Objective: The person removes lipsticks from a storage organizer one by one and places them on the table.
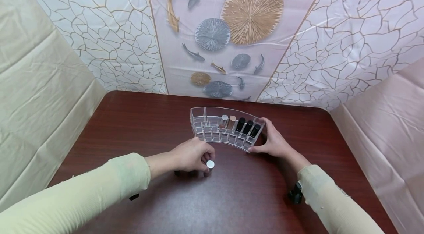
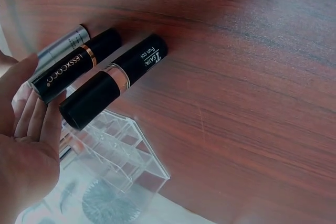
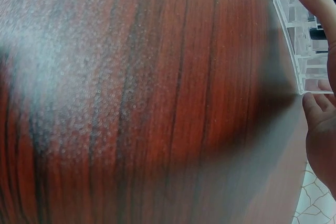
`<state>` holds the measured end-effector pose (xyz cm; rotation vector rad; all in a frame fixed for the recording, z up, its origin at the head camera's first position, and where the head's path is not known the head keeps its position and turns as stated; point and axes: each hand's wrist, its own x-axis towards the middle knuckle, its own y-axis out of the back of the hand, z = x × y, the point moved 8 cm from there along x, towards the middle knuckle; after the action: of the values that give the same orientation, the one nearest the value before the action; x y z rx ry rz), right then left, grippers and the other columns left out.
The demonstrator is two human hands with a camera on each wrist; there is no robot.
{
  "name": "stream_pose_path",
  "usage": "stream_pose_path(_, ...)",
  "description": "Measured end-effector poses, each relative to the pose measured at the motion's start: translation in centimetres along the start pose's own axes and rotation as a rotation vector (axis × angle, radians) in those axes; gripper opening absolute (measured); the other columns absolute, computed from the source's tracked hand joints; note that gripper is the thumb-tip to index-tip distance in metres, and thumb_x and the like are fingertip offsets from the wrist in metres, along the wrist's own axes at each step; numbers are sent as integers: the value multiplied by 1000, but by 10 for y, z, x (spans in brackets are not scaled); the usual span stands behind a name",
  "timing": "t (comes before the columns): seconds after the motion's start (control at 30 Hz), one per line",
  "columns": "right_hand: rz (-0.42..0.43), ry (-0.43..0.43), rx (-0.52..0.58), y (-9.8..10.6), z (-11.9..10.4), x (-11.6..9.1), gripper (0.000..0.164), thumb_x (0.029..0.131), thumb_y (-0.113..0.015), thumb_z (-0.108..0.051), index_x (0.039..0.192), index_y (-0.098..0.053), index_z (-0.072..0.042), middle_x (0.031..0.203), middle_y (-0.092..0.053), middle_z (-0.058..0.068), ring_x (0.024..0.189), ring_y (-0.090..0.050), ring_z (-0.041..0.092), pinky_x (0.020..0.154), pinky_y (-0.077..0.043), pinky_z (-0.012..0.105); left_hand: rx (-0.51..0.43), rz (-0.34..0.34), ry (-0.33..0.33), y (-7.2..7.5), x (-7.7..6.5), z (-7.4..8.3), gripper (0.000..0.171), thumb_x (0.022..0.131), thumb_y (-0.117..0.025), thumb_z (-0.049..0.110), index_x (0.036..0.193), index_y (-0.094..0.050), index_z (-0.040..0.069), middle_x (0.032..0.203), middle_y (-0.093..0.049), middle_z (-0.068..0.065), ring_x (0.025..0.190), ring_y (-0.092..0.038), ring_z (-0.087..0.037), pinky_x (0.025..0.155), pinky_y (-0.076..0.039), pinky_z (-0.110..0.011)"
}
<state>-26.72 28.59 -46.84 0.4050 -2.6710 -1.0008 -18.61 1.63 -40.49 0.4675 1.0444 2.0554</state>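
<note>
My left hand (image 1: 192, 155) pinches a silver lipstick tube (image 1: 210, 165) near the middle of the table, in front of the organizer. In the left wrist view two black lipstick tubes stand beside that silver tube: one with gold lettering and a thin gold band (image 2: 76, 66), the other with a wide copper band (image 2: 115, 80). From the head view they are mostly hidden behind the left hand. My right hand (image 1: 276, 141) grips the right end of a clear curved lipstick organizer (image 1: 198, 112), thumb at its front corner and fingers at the back.
In the organizer's slots, toward the right, stand a silver-capped lipstick (image 1: 224, 120), a peach-topped one (image 1: 232, 121) and several black ones (image 1: 247, 127). The dark red wooden table (image 1: 132, 120) meets a patterned cloth backdrop (image 1: 212, 61) behind, with pale cloth panels (image 1: 43, 90) at both sides.
</note>
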Motion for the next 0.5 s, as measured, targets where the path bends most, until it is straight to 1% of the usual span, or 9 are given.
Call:
stream_pose_path(0.2,4,4,3,0,-1,1,115,66,-105,-16,153,-33,4,155,-46,22,145,-46,35,121,-37,54,-2,-6,0,0,-2,-1,25,76,-94,7,87,-73,13,82,-76,8,79,-69,0,74,-54,-16)
stream_pose_path(0.37,1,4,13,0,-1,0,115,67,-105,-17,154,-32,4,156,-46,22,146,-45,35,121,-37,55,-29,-31,1,-1,-3,-1,25,76,-96,9,90,-75,13,84,-76,9,81,-71,1,75,-55,-15)
stream_pose_path(0.5,-1,2,19,0,-1,0,115,67,-105,-16,154,-32,4,156,-45,23,146,-45,35,121,-37,56,-60,-46,3,3,-4,0,25,77,-96,11,93,-77,12,87,-78,8,85,-75,-3,78,-56,-16)
